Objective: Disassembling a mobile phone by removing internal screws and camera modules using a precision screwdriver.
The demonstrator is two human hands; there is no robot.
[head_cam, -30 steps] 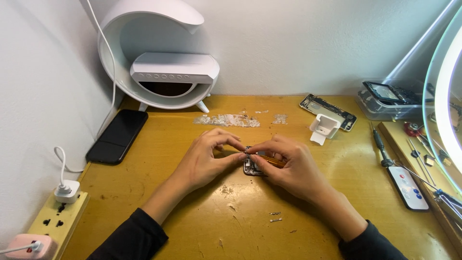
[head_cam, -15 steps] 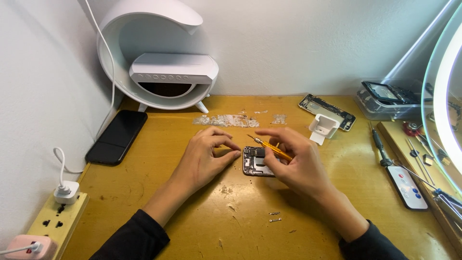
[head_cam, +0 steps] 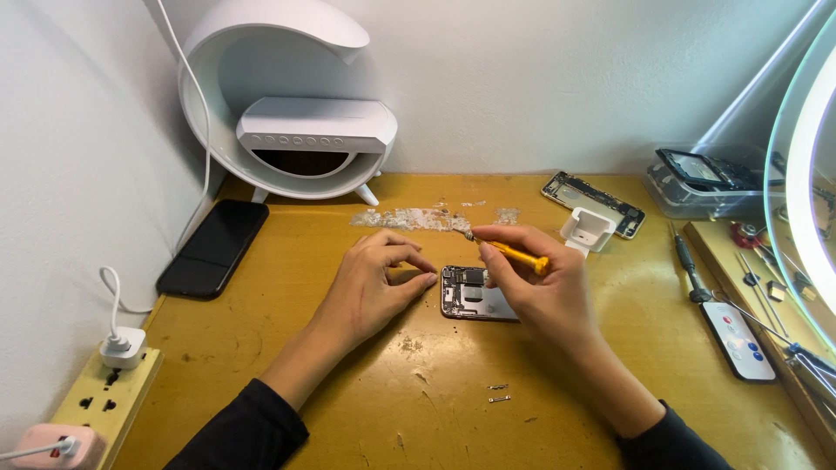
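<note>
Beneath my right hand lay the opened phone; its fingers pinched the yellow screwdriver, lifted clear. My left hand, half curled and empty, steadied the phone's near edge.

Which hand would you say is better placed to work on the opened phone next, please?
The right hand, probably: it already holds the yellow screwdriver above the opened phone, while the left hand only touches its edge.

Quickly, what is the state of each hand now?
Left hand: holds nothing, fingertips at the opened phone.
Right hand: closed on a yellow screwdriver.
</note>
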